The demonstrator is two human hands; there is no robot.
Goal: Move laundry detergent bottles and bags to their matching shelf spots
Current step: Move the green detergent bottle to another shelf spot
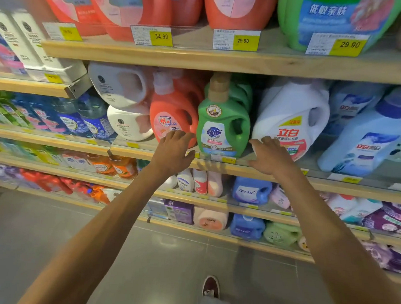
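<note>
A green detergent bottle (223,122) with a tan cap stands upright on the middle shelf (240,169). Left of it is an orange bottle (173,112), right of it a white bottle (290,117) with a red label. My left hand (174,148) is stretched out with fingers straight just left of the green bottle, in front of the orange one. My right hand (271,156) is spread just right of the green bottle, in front of the white one's base. Neither hand holds anything.
Two white jugs (123,95) lie stacked at the left of the same shelf; pale blue bottles (364,138) stand at the right. Large orange and green bottles (339,19) fill the shelf above. Lower shelves hold smaller bottles and bags. Grey floor and my shoe (211,286) are below.
</note>
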